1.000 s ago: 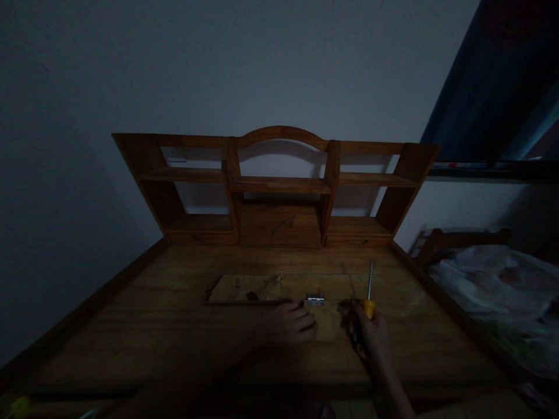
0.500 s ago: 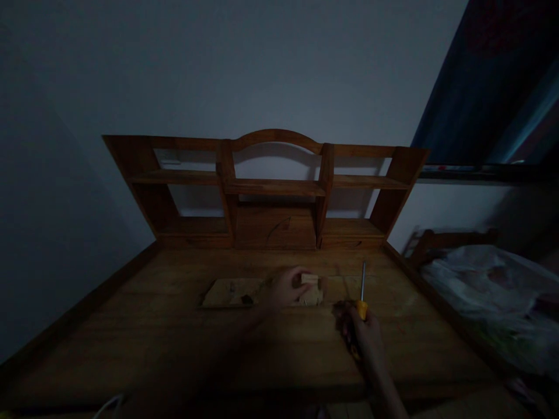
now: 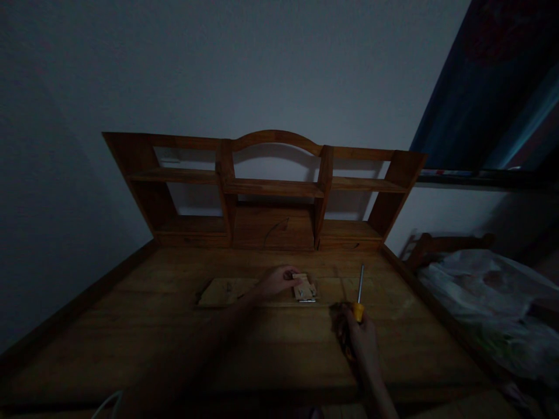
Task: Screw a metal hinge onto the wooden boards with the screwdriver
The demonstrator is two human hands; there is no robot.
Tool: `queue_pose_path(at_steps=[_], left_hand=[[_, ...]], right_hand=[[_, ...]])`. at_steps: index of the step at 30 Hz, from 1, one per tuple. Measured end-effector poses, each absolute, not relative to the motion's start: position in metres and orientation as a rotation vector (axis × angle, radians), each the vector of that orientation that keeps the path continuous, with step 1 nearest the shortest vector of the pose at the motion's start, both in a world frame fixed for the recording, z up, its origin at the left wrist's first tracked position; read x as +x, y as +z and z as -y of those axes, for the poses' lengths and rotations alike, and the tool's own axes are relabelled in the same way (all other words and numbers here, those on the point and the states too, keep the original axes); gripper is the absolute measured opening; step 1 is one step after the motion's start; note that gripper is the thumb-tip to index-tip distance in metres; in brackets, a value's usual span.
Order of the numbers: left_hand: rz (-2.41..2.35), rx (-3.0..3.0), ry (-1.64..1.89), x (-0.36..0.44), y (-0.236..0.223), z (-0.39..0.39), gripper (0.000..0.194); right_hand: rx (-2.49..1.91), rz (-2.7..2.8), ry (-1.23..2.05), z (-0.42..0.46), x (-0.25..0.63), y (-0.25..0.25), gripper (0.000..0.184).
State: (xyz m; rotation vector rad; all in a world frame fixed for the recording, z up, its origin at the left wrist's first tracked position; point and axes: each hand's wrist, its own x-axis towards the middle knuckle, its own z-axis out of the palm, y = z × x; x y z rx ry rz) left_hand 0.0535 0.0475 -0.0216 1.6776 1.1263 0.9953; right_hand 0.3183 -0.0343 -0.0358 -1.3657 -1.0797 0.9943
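Observation:
My left hand [image 3: 276, 281] reaches to the middle of the desk, its fingers closed on the left side of a small wooden piece [image 3: 303, 288]. A thin metal part [image 3: 307, 300] shows at the near edge of that piece. Under and left of the hand lies a flat, pale wooden board [image 3: 227, 289], partly hidden by my forearm. To the right, my right hand [image 3: 361, 334] is wrapped around the yellow handle of a screwdriver [image 3: 358, 308]. Its metal shaft points up and away from me, touching nothing I can make out.
A wooden shelf unit [image 3: 273, 187] with several compartments stands along the desk's far edge, against the wall. Raised rims border the wooden desktop [image 3: 144, 326]. Beyond the right rim lies a clear plastic covering [image 3: 489, 279]. A white cable [image 3: 107, 401] shows at the lower left.
My left hand has shifted slightly left, and the small wooden piece now sits tilted with more of it showing. The screwdriver in my right hand has barely moved.

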Motion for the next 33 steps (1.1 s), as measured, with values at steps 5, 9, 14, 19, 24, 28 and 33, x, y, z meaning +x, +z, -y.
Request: queue_pose_path(at_steps=[5,9,14,19,24,28,33], left_hand=[[-1.087,1.660,1.117,0.060,0.007,-0.030,0.045],[-1.136,1.931,1.118,0.059,0.025,0.001,0.038],[-1.055,2.267,0.929,0.059,0.017,0.045,0.027],[-1.055,2.386,0.769,0.054,0.003,0.061,0.051],[-1.256,2.527,0.736,0.036,0.001,0.039,0.075],[-1.381,2.484,0.734,0.019,-0.002,0.016,0.095],[-1.403,2.352,0.730,0.014,-0.010,0.007,0.092]], right_hand=[[-1.439,1.088,0.962,0.035,0.318,-0.033,0.042],[-1.435,1.097,0.955,0.034,0.316,-0.035,0.043],[-1.441,1.086,0.971,0.035,0.316,-0.036,0.046],[-1.423,1.088,1.004,0.037,0.314,-0.031,0.042],[-1.425,1.103,0.996,0.037,0.314,-0.032,0.041],[-1.435,1.105,0.967,0.037,0.316,-0.033,0.042],[-1.426,1.079,0.976,0.037,0.314,-0.030,0.041]])
